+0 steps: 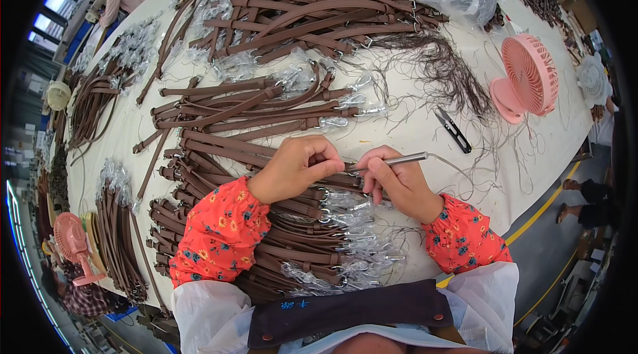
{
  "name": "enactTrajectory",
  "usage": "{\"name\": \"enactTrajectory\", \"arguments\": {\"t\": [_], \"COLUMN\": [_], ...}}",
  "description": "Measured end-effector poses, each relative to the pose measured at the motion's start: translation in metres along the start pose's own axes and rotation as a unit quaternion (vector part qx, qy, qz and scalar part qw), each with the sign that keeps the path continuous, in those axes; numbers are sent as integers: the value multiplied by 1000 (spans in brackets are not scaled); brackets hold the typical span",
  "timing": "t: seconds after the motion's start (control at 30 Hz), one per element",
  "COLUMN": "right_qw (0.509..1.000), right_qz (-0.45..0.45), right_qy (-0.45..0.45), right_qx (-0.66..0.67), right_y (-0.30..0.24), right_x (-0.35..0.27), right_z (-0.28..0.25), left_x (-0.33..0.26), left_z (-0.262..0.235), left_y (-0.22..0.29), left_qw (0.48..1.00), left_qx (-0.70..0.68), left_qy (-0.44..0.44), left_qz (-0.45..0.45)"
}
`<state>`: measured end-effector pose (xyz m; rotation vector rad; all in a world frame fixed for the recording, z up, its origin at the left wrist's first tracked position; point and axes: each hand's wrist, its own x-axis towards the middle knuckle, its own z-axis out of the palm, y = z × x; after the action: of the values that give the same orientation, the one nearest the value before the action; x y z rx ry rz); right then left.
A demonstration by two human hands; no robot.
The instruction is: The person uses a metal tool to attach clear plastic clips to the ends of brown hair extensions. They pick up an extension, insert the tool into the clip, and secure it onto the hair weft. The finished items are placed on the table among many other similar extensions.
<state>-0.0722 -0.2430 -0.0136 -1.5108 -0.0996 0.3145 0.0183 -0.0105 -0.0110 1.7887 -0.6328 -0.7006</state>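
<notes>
Brown straps [292,238]: handwork over their right-hand side.
Left hand [296,167], above them, pinched closed, any hold indiscernible; right hand [400,184], at their right ends, grips the silver pen-like tool [407,159] lying crosswise, tip toward the left hand.

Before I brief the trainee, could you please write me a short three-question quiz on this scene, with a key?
1. Which hand holds the slim metal tool?
2. True or false: the black snips lie loose on the table.
3. Fill the gap: standing on the table to the right of the snips is a pink ____.

Key:
1. The right hand.
2. True.
3. Fan.
</notes>
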Motion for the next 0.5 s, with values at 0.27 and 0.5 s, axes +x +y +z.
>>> {"name": "enactTrajectory", "arguments": {"t": [0.27,0.5], "right_qw": [999,1000], "right_qz": [0,1], "right_qy": [18,10], "right_qx": [43,17], "right_y": [3,1], "right_x": [0,1], "right_z": [0,0], "left_x": [2,4], "left_z": [9,18], "left_y": [1,1], "left_qw": [979,950], "left_qx": [160,251], "left_qy": [44,81], "left_qz": [122,168]}}
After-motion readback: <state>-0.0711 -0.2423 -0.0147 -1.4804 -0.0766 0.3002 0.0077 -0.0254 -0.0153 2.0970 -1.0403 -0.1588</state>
